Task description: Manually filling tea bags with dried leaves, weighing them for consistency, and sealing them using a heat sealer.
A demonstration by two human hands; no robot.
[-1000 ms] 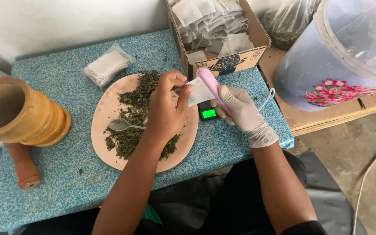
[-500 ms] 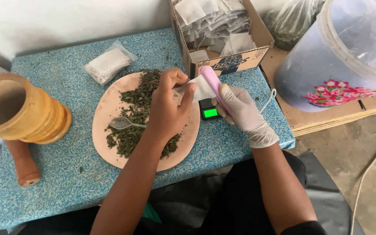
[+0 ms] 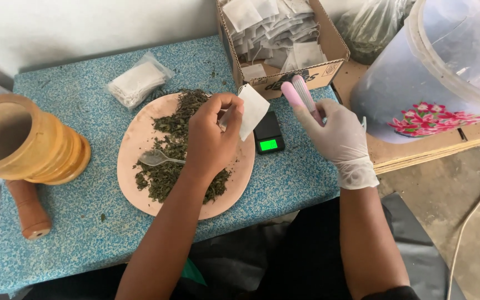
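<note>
Head view, only one: bare left hand (image 3: 209,141) pinches a small white paper sachet (image 3: 251,110) at its edge, thumb and fingertips clamped on it, sachet hanging tilted above the far rim of the round pale-pink plate (image 3: 140,150) and just left of the small black pocket scale with the green lit display (image 3: 268,136). White-gloved right hand (image 3: 337,136) has its fingers wrapped shut on a pink handheld sealer with a lilac jaw (image 3: 301,95), tip pointing up toward the open brown cardboard box (image 3: 329,41) packed with filled white sachets (image 3: 276,30). Change vs a second ago — hands were together over the plate, sealer tip pressed at the sachet; now they've split, sealer pulled off to the right of the scale, sachet free in the left hand alone. Reads as the sealing contact being over; can't tell from here whether the seam is closed. On the plate: loose pile of dried green chopped herb (image 3: 168,161), clear plastic spoon (image 3: 154,158) lying in it, untouched. Rest of the blue speckled tabletop (image 3: 56,255): clear bag of empty sachets (image 3: 137,82) at the back, turned wooden mortar (image 3: 18,141) at left with a reddish wooden pestle (image 3: 29,208) beside it. Large translucent plastic tub with a flower print (image 3: 434,83) sits to the right — well apart from both hands.
</note>
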